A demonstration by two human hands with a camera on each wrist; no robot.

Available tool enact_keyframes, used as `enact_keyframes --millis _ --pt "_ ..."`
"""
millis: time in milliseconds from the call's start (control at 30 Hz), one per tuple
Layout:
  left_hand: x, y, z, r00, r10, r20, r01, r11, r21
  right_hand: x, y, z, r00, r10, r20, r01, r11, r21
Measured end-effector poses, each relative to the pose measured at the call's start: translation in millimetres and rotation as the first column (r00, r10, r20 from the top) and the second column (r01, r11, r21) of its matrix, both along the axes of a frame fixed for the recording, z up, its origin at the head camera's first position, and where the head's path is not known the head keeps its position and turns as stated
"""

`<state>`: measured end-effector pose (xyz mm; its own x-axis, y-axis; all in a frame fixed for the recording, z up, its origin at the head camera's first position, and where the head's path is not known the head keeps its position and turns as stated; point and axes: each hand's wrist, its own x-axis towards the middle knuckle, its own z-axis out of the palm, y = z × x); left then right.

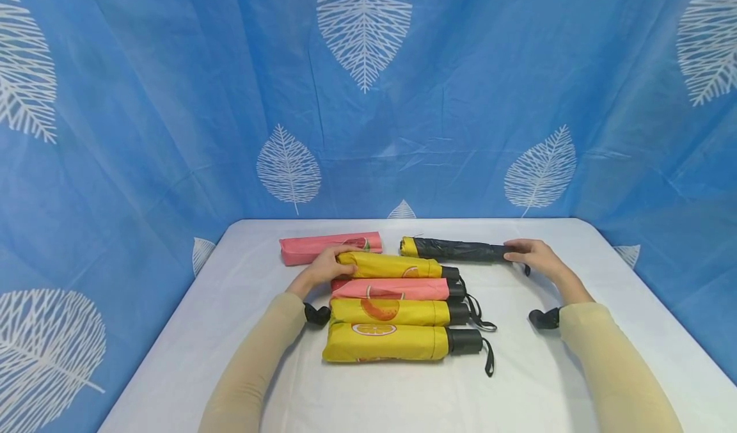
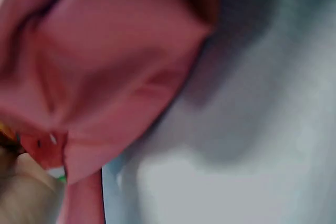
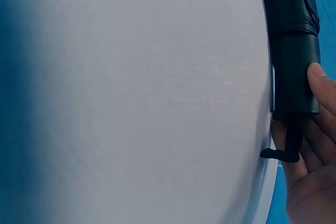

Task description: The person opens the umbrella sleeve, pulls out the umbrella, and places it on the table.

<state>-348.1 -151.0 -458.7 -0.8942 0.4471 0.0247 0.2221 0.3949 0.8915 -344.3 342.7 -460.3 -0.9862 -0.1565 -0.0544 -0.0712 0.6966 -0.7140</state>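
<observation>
Left hand (image 1: 324, 268) grips a folded yellow fabric umbrella (image 1: 397, 266) at its nine-o'clock end, right hand (image 1: 539, 258) a slim black fabric umbrella (image 1: 455, 249) at its three-o'clock handle (image 3: 295, 72), seemingly for steadiness.

Folded yellow fabric umbrellas (image 1: 397, 343) w/ fruit prints; folded pink fabric umbrellas (image 1: 403, 288) w/ watermelon prints; folded blk umbrella (image 1: 455, 249), yellow end (image 1: 409, 247). Blue cloth backdrop (image 1: 455, 113), wht leaf pattern.

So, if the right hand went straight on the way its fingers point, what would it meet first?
The handle of the black umbrella, which the right hand touches with its thumb. The dark folded fabric seems next, though depth is hard to judge.
</observation>
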Motion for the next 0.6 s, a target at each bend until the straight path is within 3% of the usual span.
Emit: enact_keyframes --millis 167,400,533,600 --pt "2.8 -2.0 3.4 0.999 0.045 0.030 -0.048 0.995 0.085 1.3 3 2.9 0.999 -0.026 -0.023 0.027 0.999 0.035" --pt "9.3 -10.6 13.6 0.995 0.097 0.024 -0.099 0.986 0.135 5.5 -7 16.3 0.976 -0.128 -0.173 0.122 0.991 -0.047" --pt "12.4 -11.5 22.2 0.993 0.115 0.001 -0.113 0.976 0.185 10.7 -32 30.3 0.974 -0.064 -0.219 0.038 0.992 -0.123" --pt "13.0 -10.4 26.2 0.995 0.104 0.003 -0.102 0.968 0.228 16.0 -46 36.3 0.974 0.032 -0.226 -0.075 0.980 -0.185"
